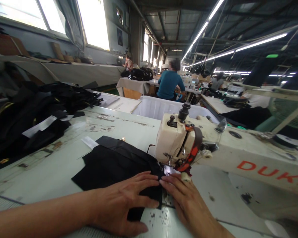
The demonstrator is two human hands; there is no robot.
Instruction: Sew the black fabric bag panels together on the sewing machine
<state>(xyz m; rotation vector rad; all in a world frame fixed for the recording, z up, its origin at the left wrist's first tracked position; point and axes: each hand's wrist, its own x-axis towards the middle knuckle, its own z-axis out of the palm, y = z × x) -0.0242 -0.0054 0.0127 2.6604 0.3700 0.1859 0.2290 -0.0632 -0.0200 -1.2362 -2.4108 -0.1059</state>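
Touching black fabric (pixel 109 165) near front edge of table (pixel 52 177): left hand (pixel 124 200) spread wide, right hand (pixel 185 198) flat by sewing machine (pixel 170 140).

Pale green worktable (pixel 52 173), scuffed and chipped in patches. Carries 1 sewing machine (pixel 221 153) at right, 1 heap of black pieces (pixel 44 102) at left; between, black fabric (pixel 114 165) with 1 white strip (pixel 89 142) at its far-left edge.

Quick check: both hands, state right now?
Left hand: open, fingers spread, resting on the black cloth.
Right hand: fingers extended at the cloth's edge by the sewing machine; thumb hidden, pinching can't be told.
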